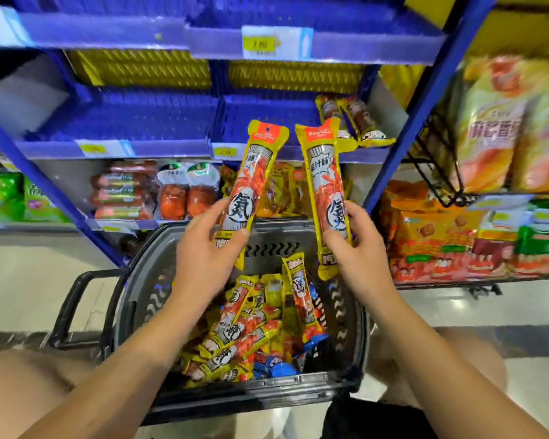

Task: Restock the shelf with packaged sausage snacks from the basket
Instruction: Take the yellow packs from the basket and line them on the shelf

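The left hand [203, 248] grips one snack pack [251, 188] near its lower end, thumb on the front and fingers curled behind; the right hand [355, 245] holds a second pack [325, 194] the same way. Both packs stand almost upright, tops leaning slightly toward each other, above the basket [133, 299] and in front of the blue shelf [159, 122]. Each is a long yellow sleeve with a red top, a red-and-grey sausage picture and a large black character. The lower ends are partly covered by the hands. More such packs lie heaped in the basket, and two dark ones [352, 122] sit on the shelf behind; the price tags [260, 42] are too blurred to read
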A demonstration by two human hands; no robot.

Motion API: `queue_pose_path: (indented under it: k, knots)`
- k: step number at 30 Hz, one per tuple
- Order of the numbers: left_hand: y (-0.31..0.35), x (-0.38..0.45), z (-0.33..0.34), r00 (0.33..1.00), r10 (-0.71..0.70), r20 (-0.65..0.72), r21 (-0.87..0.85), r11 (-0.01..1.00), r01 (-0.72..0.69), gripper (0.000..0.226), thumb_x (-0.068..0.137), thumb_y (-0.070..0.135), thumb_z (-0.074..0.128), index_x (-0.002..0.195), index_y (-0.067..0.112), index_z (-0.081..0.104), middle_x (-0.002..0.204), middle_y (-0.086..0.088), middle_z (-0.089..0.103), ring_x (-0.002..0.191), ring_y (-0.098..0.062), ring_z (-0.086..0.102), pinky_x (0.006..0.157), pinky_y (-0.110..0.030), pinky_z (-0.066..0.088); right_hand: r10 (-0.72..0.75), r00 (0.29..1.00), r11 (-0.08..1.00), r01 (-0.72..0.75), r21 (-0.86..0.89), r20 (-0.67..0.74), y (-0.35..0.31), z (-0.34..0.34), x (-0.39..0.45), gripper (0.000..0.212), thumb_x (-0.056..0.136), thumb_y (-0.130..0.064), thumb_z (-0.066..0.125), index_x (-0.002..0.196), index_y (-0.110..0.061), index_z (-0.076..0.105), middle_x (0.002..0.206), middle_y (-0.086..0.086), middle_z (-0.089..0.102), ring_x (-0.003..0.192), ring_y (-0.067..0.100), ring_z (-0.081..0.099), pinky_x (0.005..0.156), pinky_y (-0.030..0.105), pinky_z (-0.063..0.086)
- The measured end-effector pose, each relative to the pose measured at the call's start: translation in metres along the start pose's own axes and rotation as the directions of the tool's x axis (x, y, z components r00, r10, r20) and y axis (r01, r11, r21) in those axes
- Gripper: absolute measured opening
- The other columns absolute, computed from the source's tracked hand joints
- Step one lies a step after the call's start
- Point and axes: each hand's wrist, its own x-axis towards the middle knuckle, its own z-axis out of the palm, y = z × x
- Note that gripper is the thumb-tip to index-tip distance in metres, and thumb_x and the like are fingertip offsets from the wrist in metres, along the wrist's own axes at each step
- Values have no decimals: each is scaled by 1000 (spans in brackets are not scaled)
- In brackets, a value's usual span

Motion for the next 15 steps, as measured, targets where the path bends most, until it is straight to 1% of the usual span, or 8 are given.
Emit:
queue_pose_path:
  k: [1, 3, 6, 7, 9, 10, 13, 15]
  knots:
    - [9, 9, 3, 1000, 23, -7, 12, 1000, -23, 55, 86, 28, 71, 138, 30, 53, 125, 15, 54, 113, 1, 51, 94, -17, 40, -8, 1000, 1000, 7, -10, -14, -3, -5, 4, 45, 90, -25, 63, 132, -37, 51, 119, -21, 62, 105, -3, 60, 85, 28, 52]
    - [25, 25, 11, 998, 54, -20, 2, 999, -54, 52, 85, 26, 72, 135, 26, 56, 119, 17, 56, 111, 0, 53, 95, -20, 41, -26, 999, 999, 25, -27, -42, -6, -13, 13, 46, 90, -28, 63, 132, -39, 52, 116, -23, 62, 101, -8, 59, 83, 26, 50]
    - [47, 52, 23, 1000, 11, -1, 3, 1000, -11, 44, 86, 23, 71, 128, 24, 61, 102, 25, 56, 94, 9, 53, 82, -4, 39, -19, 996, 999, 17, -29, -85, -9, -24, 26, 44, 90, -25, 64, 132, -34, 52, 107, -26, 59, 89, -20, 55, 71, 12, 45]
    - [53, 61, 28, 999, -22, 23, -4, 1000, 22, 41, 86, 23, 70, 126, 24, 62, 101, 24, 57, 91, 4, 57, 83, -7, 43, -11, 996, 1000, 8, -28, -88, -10, -28, 30, 43, 91, -24, 63, 131, -33, 51, 105, -27, 57, 84, -23, 53, 65, 6, 43]
    - [64, 79, 37, 993, -92, 78, -26, 995, 95, 41, 82, 26, 69, 123, 25, 63, 107, 13, 64, 94, -15, 66, 89, -30, 53, 3, 996, 1000, -5, -25, -94, -12, -33, 40, 42, 92, -22, 63, 131, -32, 51, 103, -27, 55, 79, -26, 52, 58, 1, 40]
    - [69, 87, 42, 987, -130, 99, -24, 991, 133, 40, 78, 28, 68, 118, 25, 65, 109, 8, 67, 91, -20, 67, 88, -38, 55, 2, 995, 1000, -5, -26, -102, -13, -35, 45, 43, 92, -22, 63, 131, -31, 51, 104, -26, 56, 79, -25, 52, 58, 1, 39]
    - [83, 105, 59, 966, -204, 158, -78, 973, 218, 18, 72, 23, 66, 90, 25, 63, 92, 5, 68, 77, -23, 67, 79, -49, 58, 0, 993, 1000, -2, -20, -116, -17, -41, 59, 45, 92, -23, 62, 134, -32, 49, 110, -17, 60, 79, -22, 54, 57, 1, 41]
    - [90, 116, 69, 961, -217, 170, -120, 964, 239, 30, 61, 26, 68, 91, 23, 64, 89, 2, 67, 78, -28, 69, 75, -52, 59, 4, 994, 1000, -6, -13, -112, -19, -45, 66, 45, 92, -22, 61, 134, -33, 48, 107, -19, 58, 77, -23, 54, 55, 2, 41]
